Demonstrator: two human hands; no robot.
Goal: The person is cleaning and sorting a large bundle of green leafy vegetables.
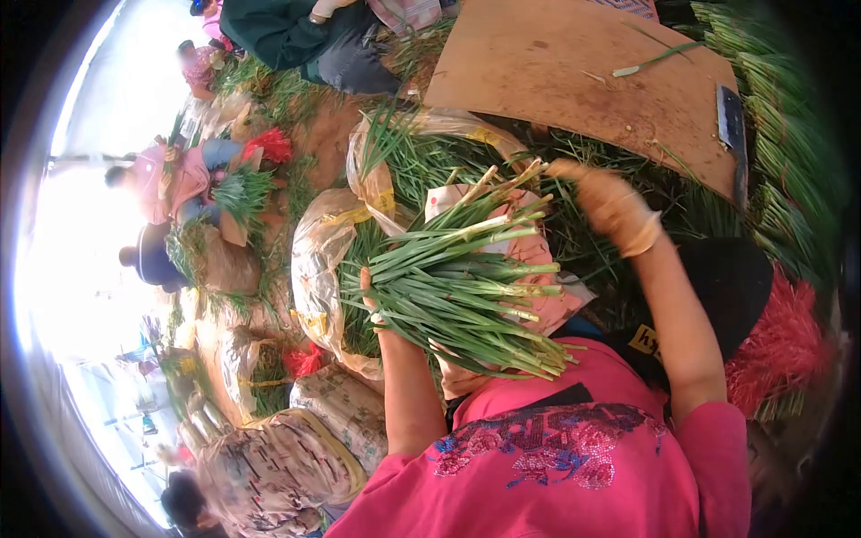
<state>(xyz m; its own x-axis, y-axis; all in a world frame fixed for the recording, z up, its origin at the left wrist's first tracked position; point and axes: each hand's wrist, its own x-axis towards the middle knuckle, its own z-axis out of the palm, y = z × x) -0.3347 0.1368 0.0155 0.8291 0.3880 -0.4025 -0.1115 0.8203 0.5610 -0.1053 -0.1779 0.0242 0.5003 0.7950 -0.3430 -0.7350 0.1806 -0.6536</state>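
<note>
A thick bunch of green garlic (466,278), with long flat leaves and pale cut-looking stem ends, lies across my lap. My left hand (372,300) grips it from the leafy side; its fingers are partly hidden under the leaves. The stem ends point right, and several stick out unevenly at the top. My right hand (614,206), in a tan glove, is just right of those upper stem ends, fingers toward them. It is smeared by motion, so whether it pinches a stem cannot be made out. A pinkish sheet (534,242) lies under the bunch.
A clear plastic bag (318,260) full of greens stands open beyond my left hand. A brown board (574,72) carries a loose stalk (650,61). Tied bundles (785,134) line the right; red strings (780,336) hang nearby. Other people (170,179) sit among greens on the left.
</note>
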